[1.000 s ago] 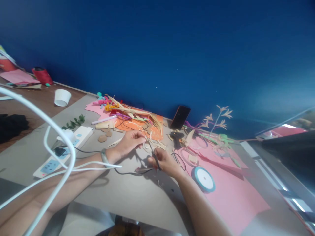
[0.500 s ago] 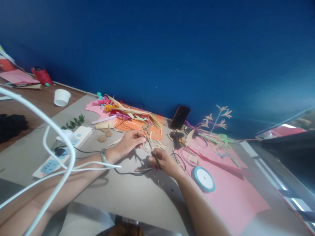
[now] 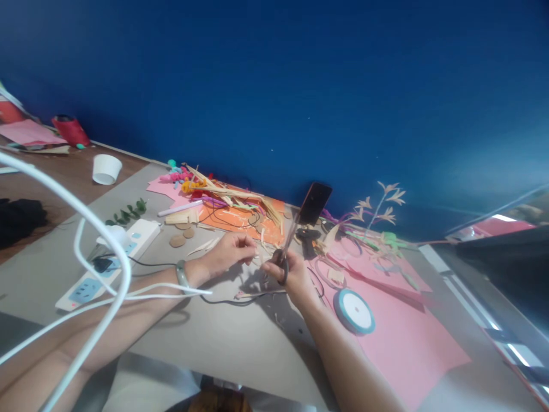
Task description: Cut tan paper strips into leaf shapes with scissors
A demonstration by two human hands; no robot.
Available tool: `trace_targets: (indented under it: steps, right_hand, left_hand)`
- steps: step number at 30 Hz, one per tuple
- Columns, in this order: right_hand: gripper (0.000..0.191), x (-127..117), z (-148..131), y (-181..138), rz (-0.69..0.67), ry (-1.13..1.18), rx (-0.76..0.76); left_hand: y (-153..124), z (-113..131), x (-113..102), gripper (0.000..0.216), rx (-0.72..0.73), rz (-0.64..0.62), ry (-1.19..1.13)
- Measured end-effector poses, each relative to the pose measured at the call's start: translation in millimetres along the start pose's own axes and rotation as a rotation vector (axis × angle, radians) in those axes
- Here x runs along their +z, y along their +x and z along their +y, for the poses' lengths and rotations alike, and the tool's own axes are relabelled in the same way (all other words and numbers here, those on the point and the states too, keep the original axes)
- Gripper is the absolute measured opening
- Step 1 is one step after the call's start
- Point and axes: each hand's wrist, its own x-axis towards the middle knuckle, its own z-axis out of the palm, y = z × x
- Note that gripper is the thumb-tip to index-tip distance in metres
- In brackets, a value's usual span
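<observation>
My right hand (image 3: 288, 276) is closed around the dark handles of a pair of scissors (image 3: 286, 250), whose blades point up and away from me. My left hand (image 3: 228, 252), with a pale bangle at the wrist, pinches a thin pale strip (image 3: 259, 252) just left of the scissors. Both hands hover over the grey table (image 3: 214, 337), a few centimetres apart. Small pale offcuts lie under them.
A white power strip (image 3: 112, 257) and white cables (image 3: 103, 252) sit at the left. Orange paper (image 3: 240, 220) with straw and pipe cleaners lies behind. A phone (image 3: 314, 203) leans on the blue wall. Pink paper (image 3: 386, 320), a ribbon roll (image 3: 355, 311) and a white cup (image 3: 106, 169) are around.
My right hand turned the scissors from pointing towards the left hand to pointing upward, and rose slightly. The left hand shifted a little towards me, still pinching the strip.
</observation>
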Motion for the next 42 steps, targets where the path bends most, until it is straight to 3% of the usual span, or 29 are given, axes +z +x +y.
trace_targets:
  steps: [6, 12, 21, 24, 28, 32, 36, 42]
  right_hand:
    - [0.04, 0, -1, -2, -0.017, 0.036, 0.027]
    - [0.032, -5, -2, -1, -0.214, 0.216, 0.065]
    - [0.031, -4, 2, -2, -0.311, 0.311, 0.133]
    - [0.035, -7, 0, 0, -0.288, 0.169, 0.07]
    - [0.042, -13, -5, 2, -0.211, -0.121, -0.077]
    - [0.038, -17, -2, 2, -0.243, -0.37, -0.128]
    - [0.037, -15, 1, 2, -0.299, -0.447, -0.099]
    - [0.042, -12, 2, 2, -0.313, -0.388, -0.063]
  left_hand:
    - [0, 0, 1, 0.013, 0.009, -0.012, -0.031]
    - [-6, 9, 2, 0.033, -0.044, -0.203, -0.121]
    - [-8, 14, 3, 0.02, -0.011, -0.282, -0.19]
    - [-5, 12, 4, 0.021, -0.006, -0.233, -0.188]
    - [-1, 7, 3, 0.024, -0.025, -0.076, -0.17]
    - [0, 7, 2, 0.025, -0.015, 0.012, -0.186]
    - [0, 8, 2, 0.019, 0.005, 0.04, -0.18]
    - [0, 8, 1, 0.016, -0.022, 0.04, -0.196]
